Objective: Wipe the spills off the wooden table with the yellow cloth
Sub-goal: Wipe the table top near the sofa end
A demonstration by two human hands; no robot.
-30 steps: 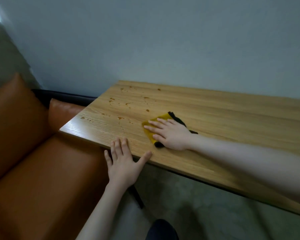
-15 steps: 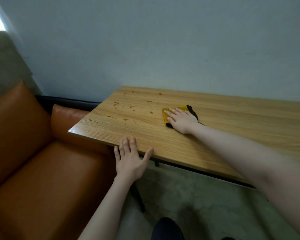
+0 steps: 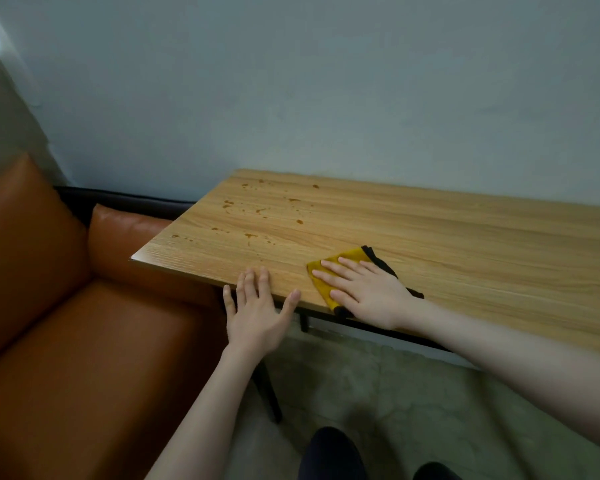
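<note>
Yellow cloth (image 3: 340,268) lay at near table (image 3: 465,244) edge, right of spills (image 3: 257,216). Right hand (image 3: 368,289) pressed it, fingers flat. Left hand (image 3: 257,310) splayed on edge, holding nothing. Cloth looked soft, light, prone to bunching; flat palm on middle suited best.

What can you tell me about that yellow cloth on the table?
The yellow cloth looks like soft fabric with a black edge or backing showing at its far and near sides. It lies flat at the near edge of the wooden table, pressed down by the right hand with straight fingers, apart from the brown spills.

orange sofa (image 3: 66,341), grey wall (image 3: 326,81), perhaps concrete floor (image 3: 378,393)
</note>
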